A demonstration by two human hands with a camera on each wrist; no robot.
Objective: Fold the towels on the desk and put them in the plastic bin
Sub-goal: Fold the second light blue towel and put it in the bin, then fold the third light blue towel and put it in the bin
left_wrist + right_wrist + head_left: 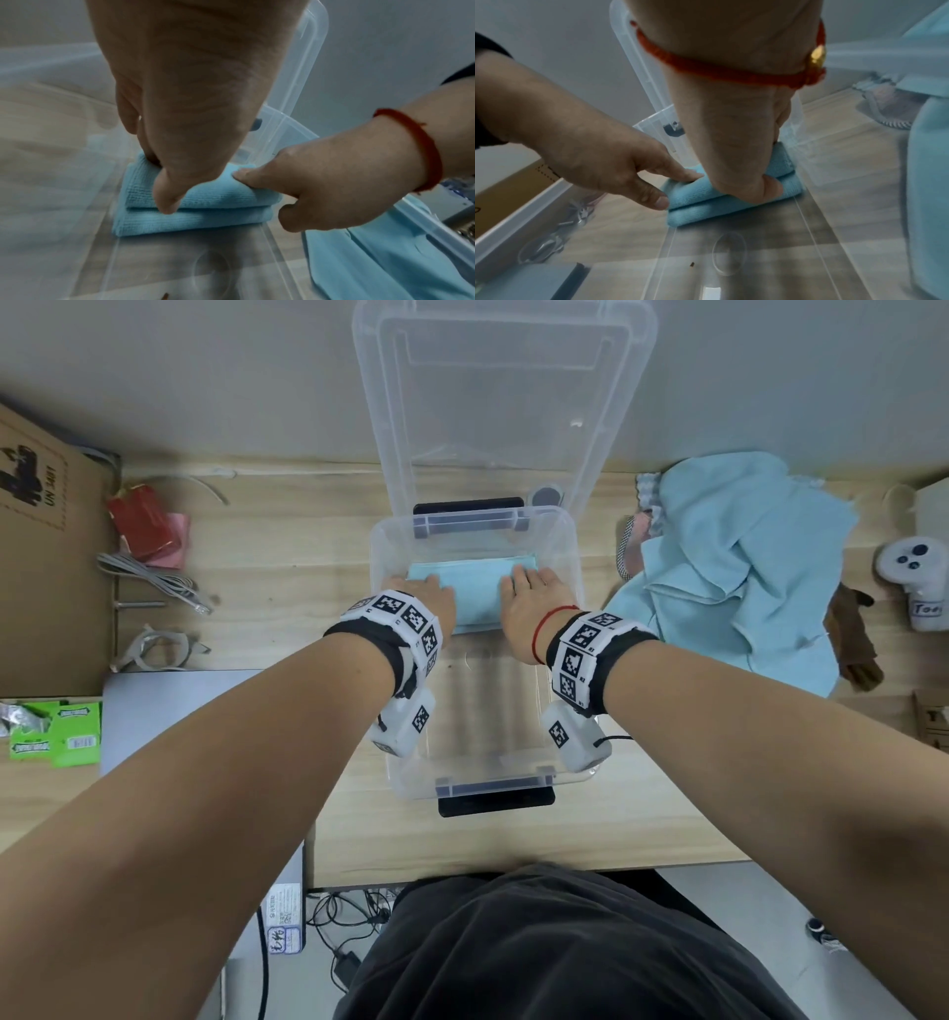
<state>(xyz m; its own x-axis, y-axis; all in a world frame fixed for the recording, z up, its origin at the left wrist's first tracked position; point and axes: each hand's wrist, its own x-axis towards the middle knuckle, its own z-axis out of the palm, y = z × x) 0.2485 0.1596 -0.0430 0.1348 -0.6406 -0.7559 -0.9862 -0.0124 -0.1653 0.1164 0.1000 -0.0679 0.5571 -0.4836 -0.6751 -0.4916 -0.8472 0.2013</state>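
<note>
A clear plastic bin stands open mid-desk, its lid leaning on the wall behind. At the bin's far end lies a folded light-blue towel, stacked in two thick layers. My left hand holds its left end, fingers on top and thumb against the front edge. At the right end my right hand grips the same way, with the thumb pressed into the seam between the layers. A heap of unfolded blue towels lies on the desk to the right of the bin.
Left of the bin are a cardboard box, grey cables, a red packet, a grey laptop and green packets. At the far right stand a white controller and a brown cloth.
</note>
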